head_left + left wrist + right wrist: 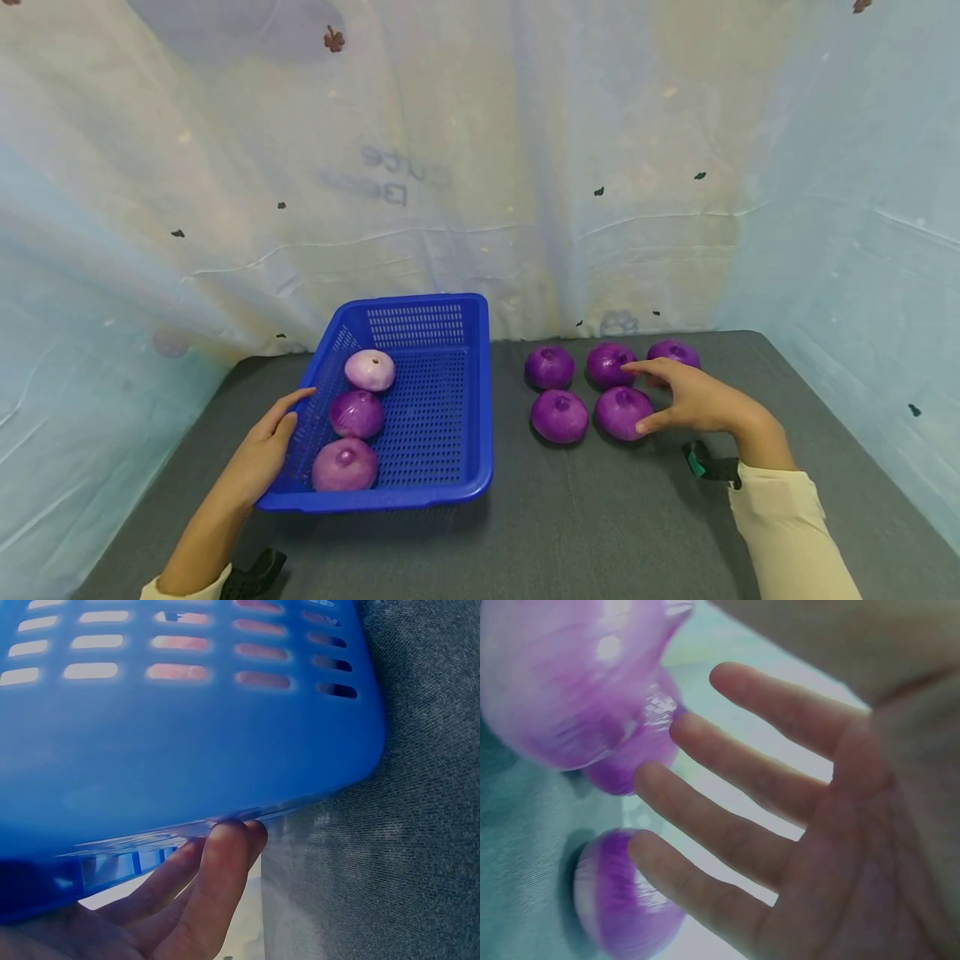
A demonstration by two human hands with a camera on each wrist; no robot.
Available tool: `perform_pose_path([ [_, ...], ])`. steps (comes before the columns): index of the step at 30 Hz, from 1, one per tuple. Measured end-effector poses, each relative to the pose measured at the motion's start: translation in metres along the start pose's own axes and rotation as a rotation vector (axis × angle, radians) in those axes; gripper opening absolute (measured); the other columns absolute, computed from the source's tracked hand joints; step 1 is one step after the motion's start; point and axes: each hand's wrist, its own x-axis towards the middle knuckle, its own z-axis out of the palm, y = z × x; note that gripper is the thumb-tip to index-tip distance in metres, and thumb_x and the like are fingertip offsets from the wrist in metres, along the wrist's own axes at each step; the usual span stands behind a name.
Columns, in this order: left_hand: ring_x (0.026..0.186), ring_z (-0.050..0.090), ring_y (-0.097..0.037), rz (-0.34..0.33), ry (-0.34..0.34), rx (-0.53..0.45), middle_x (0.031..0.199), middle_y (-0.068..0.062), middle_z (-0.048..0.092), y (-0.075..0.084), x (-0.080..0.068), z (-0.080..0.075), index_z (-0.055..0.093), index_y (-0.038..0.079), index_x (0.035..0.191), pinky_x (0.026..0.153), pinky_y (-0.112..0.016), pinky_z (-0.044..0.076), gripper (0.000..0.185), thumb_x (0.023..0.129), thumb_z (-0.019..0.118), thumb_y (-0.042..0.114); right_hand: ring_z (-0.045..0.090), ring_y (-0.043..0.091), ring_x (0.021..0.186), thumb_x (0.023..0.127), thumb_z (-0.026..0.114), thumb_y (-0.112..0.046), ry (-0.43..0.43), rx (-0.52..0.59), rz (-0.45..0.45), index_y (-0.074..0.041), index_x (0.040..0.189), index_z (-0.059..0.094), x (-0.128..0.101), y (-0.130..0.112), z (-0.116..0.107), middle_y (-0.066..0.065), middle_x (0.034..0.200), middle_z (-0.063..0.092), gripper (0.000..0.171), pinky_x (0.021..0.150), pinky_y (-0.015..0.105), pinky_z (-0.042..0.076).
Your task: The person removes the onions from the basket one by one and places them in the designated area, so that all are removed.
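Resting flat with straight fingers against the outer side wall of the blue perforated plastic basket [450, 400], the left hand [262, 450] holds nothing. Three purple onions [357, 413] lie inside. On the grey bench [585, 525], the right hand [693, 400], fingers spread and released, reaches over five round purple onions [558, 415], its thumb touching the nearest onion [621, 412].

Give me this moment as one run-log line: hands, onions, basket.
left hand: flat against blue basket | right hand: open at loose onions | basket onions: three | loose: five
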Motion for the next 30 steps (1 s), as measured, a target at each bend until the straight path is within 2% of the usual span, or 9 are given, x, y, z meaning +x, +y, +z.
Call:
perform_pose_path([
  [9,0.134,0.042,-0.056,0.030,0.018,-0.003,0.158,-0.030,0.027,0.002,0.000,0.000,0.023,0.019,0.158,0.097,-0.068,0.044,0.050,0.111,0.018,0.033,0.053,0.036,0.126,0.075,0.086,-0.041,0.049,-0.017,-0.023,-0.010,0.148,0.046,-0.003,-0.013,-0.006,0.018,0.140,0.052,0.089,0.098,0.057,0.047],
  [17,0.133,0.043,-0.057,0.036,0.020,-0.006,0.157,-0.031,0.028,0.001,0.001,0.000,0.023,0.018,0.158,0.096,-0.066,0.047,0.050,0.111,0.019,0.034,0.050,0.039,0.131,0.076,0.085,-0.038,0.046,-0.025,-0.033,-0.010,0.148,0.046,-0.002,-0.021,-0.007,0.017,0.146,0.050,0.086,0.102,0.060,0.044],
  [21,0.134,0.042,-0.056,0.029,0.019,-0.001,0.158,-0.029,0.027,0.001,0.002,0.000,0.023,0.020,0.158,0.099,-0.068,0.043,0.050,0.110,0.019,0.035,0.046,0.039,0.137,0.079,0.084,-0.036,0.065,-0.036,-0.061,-0.011,0.147,0.048,0.005,-0.028,-0.004,0.014,0.149,0.049,0.081,0.105,0.060,0.042],
  [25,0.134,0.042,-0.055,0.028,0.021,0.005,0.158,-0.029,0.028,0.000,0.003,0.001,0.023,0.020,0.158,0.100,-0.068,0.042,0.050,0.111,0.019,0.034,0.045,0.036,0.138,0.084,0.079,-0.038,0.077,-0.040,-0.118,-0.013,0.146,0.049,0.015,-0.050,0.002,0.011,0.149,0.050,0.073,0.107,0.058,0.042],
  [30,0.133,0.043,-0.055,0.027,0.020,0.009,0.157,-0.030,0.029,-0.002,0.001,-0.001,0.023,0.020,0.158,0.099,-0.067,0.044,0.050,0.111,0.019,0.033,0.046,0.024,0.140,0.090,0.073,-0.043,0.082,-0.041,-0.242,-0.022,0.145,0.050,0.038,-0.093,0.007,-0.002,0.146,0.051,0.064,0.111,0.050,0.041],
])
